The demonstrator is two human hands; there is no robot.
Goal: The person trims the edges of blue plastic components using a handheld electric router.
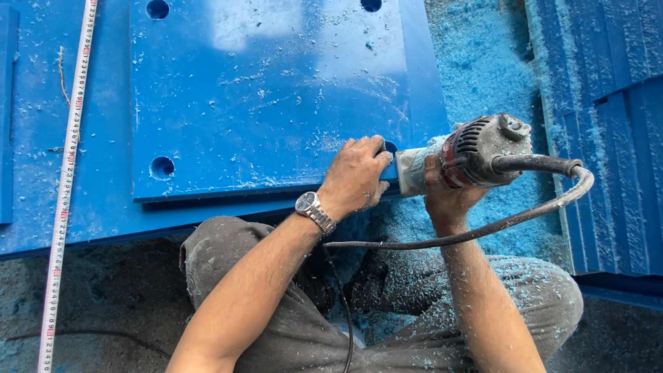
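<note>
The left hand (356, 173) lies with its fingers curled down and close together over the near edge of the upper blue plastic slab (276, 97), knuckles up, clamping the front of a handheld electric trimmer (459, 155) against that edge, right beside a drilled hole (391, 146). The right hand (445, 193) wraps the tool's body from below, fingers closed around it and mostly hidden behind the housing — only the thumb side shows. The tool sits at the slab's near right corner, its motor housing dusty, with a thick cable (497, 224) looping off its back and across the person's lap. It looks compact but dense, rigid, its casing slick with dust; a two-handed grip, one at the nose and one on the barrel, seems the sound way to hold it. The slab appears stiff, heavy and smooth, resting on a second blue sheet (97, 173). A steel wristwatch (314, 211) rides the left wrist; a tape measure (65, 186) runs along the left, and blue shavings (483, 69) heap up around the work.
</note>
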